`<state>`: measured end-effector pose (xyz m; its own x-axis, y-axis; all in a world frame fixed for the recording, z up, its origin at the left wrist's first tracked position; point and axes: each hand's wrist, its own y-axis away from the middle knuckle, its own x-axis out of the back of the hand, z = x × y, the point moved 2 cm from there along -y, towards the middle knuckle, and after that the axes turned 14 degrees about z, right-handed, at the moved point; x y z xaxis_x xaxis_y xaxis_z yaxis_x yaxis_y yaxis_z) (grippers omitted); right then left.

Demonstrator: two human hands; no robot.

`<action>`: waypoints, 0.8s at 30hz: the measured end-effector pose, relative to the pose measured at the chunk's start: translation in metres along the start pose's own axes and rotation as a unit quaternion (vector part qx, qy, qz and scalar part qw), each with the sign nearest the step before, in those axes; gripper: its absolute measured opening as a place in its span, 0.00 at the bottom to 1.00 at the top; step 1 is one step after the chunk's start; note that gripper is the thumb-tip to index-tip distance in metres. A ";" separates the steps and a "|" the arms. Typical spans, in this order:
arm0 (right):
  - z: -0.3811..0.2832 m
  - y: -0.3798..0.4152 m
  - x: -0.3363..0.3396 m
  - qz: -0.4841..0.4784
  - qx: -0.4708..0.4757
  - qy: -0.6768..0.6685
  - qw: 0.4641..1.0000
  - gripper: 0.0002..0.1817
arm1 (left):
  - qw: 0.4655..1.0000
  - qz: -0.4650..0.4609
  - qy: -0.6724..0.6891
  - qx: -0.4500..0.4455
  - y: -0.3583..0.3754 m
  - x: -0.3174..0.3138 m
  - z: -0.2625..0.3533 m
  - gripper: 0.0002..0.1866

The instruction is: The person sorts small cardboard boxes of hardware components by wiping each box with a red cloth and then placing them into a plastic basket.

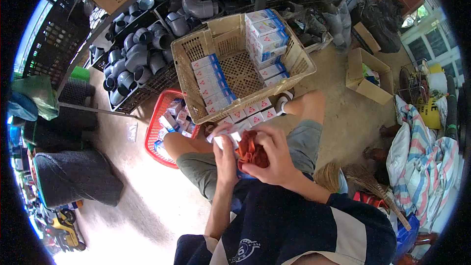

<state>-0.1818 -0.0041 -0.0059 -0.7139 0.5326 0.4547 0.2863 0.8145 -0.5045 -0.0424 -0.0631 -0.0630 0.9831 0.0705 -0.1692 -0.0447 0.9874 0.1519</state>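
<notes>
My left hand grips a small white and blue box, partly hidden by the fingers. My right hand is closed on a crumpled rust-red cloth against the box. In front of my hands stands a tan plastic crate, with blue and white boxes stacked along its left and right sides. A row of similar boxes sits between the crate and my hands. To the left, a red plastic basket contains several loose boxes.
Black crates of grey pipe elbows stand behind at the left. An open cardboard box is on the floor at the right, near a striped sack and a straw broom. Dark rolled mesh lies left.
</notes>
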 end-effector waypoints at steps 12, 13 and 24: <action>-0.010 -0.005 -0.019 -0.027 -0.050 -0.015 0.998 0.11 | 0.968 0.047 0.145 0.198 0.019 0.018 0.006 0.25; -0.005 -0.012 -0.022 -0.008 -0.041 -0.009 0.999 0.11 | 0.985 0.023 0.068 0.156 0.025 0.019 0.004 0.24; -0.016 -0.027 -0.018 0.011 0.079 -0.072 0.994 0.07 | 0.994 0.026 -0.025 0.107 0.037 0.024 0.024 0.28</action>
<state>-0.1661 -0.0319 0.0113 -0.7961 0.5024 0.3374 0.2077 0.7505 -0.6274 -0.0162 -0.0283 -0.0385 0.9883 0.1078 -0.1075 -0.0618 0.9295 0.3636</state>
